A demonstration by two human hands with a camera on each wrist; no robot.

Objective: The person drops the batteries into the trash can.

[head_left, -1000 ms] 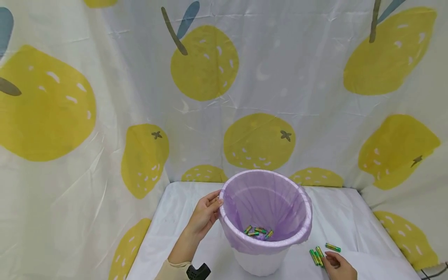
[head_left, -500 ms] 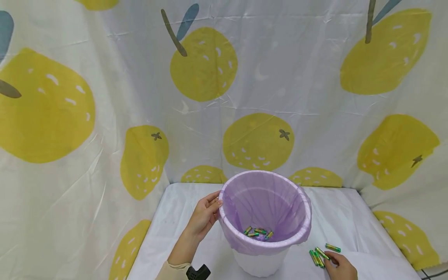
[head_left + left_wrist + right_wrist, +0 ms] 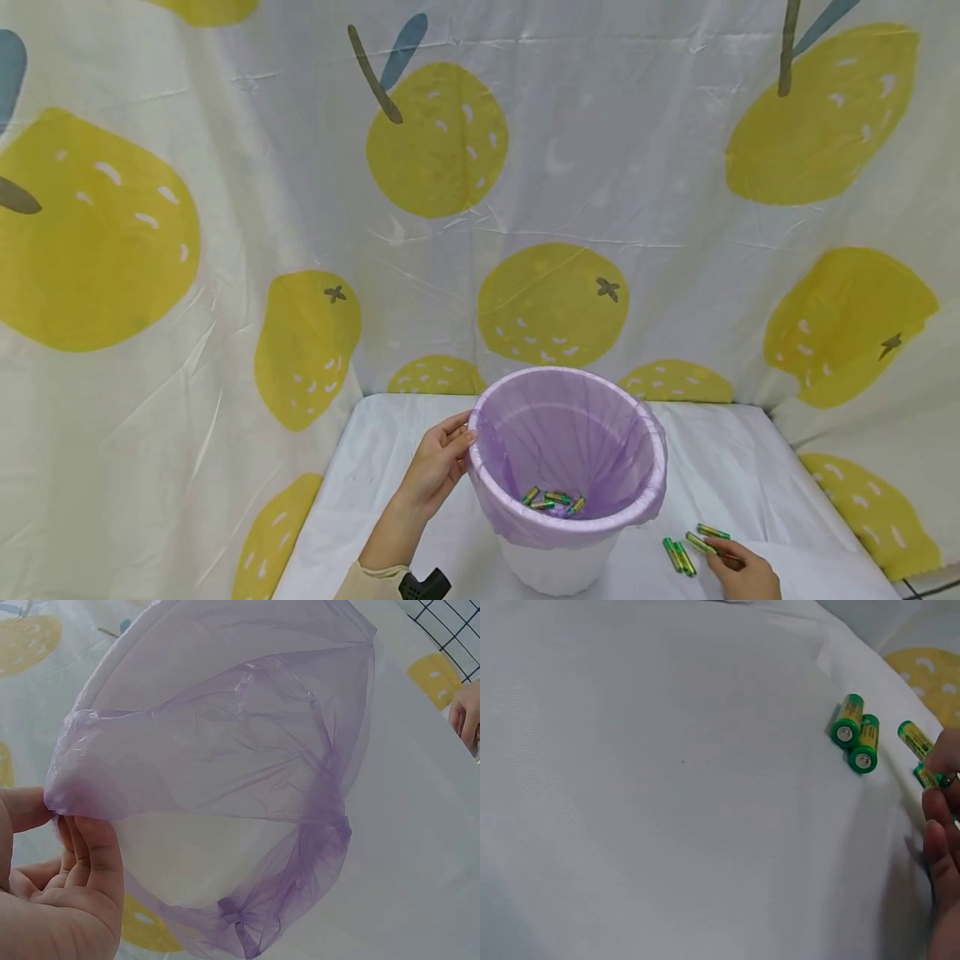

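Observation:
My left hand (image 3: 435, 467) grips the left rim of a white trash can (image 3: 551, 567) lined with a purple plastic bag (image 3: 570, 433). In the left wrist view, the fingers (image 3: 94, 851) curl at the bag-covered rim. Several green-and-yellow batteries (image 3: 557, 497) lie in the bottom of the bag. To the right of the can, my right hand (image 3: 742, 568) pinches one battery (image 3: 700, 542) by its end, between thumb and fingertips. Two batteries (image 3: 856, 735) lie side by side on the table left of this hand. Just behind the held one lies another battery (image 3: 713, 530).
The table (image 3: 795, 500) has a white cloth over it. A lemon-print curtain (image 3: 420, 275) hangs behind and along both sides. At the far lower right, dark wires (image 3: 926, 590) show past the curtain's edge. In the left wrist view a black wire grid (image 3: 454, 634) stands at the upper right.
My right hand has taken one battery out of the group on the table and moved it slightly to the right. The left hand has stayed on the rim.

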